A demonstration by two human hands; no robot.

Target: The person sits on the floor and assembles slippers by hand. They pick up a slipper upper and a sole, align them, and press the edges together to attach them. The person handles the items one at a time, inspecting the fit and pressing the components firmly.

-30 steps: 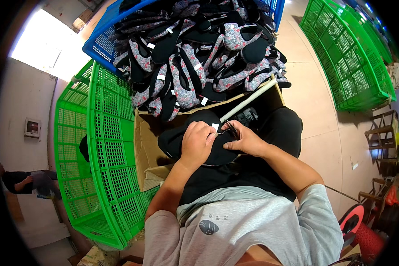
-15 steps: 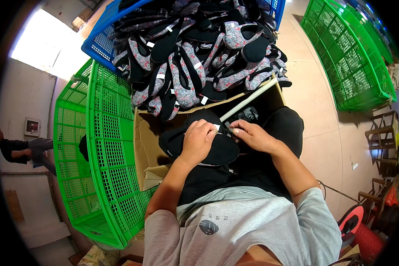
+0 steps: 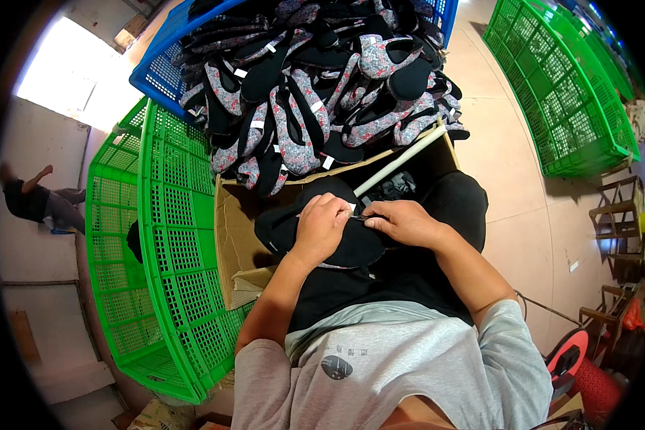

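Note:
A pair of black slippers [image 3: 358, 249] lies soles up or nearly so over my lap, at the near edge of a cardboard box. My left hand [image 3: 319, 228] is closed on the slipper, its thumb and fingers pinched at the edge beside a small white label [image 3: 352, 207]. Close by on the right, my right hand [image 3: 406, 222] pinches a small dark item against the same spot; its kind is hidden by the fingers. The two hands' fingertips almost meet.
Ahead, a blue crate [image 3: 154, 72] is heaped with flowered grey slippers [image 3: 294, 136]. The cardboard box [image 3: 229, 222] holds dark pieces [image 3: 398, 186], with a white tube [image 3: 401, 161] across it. Green crates [image 3: 183, 244] stand left, others [image 3: 552, 93] far right. A person [image 3: 32, 201] is far left.
My right hand has shifted left, up to my left hand's fingertips, and its fingers have turned inward over the slipper. The person at far left has changed posture, one arm now raised.

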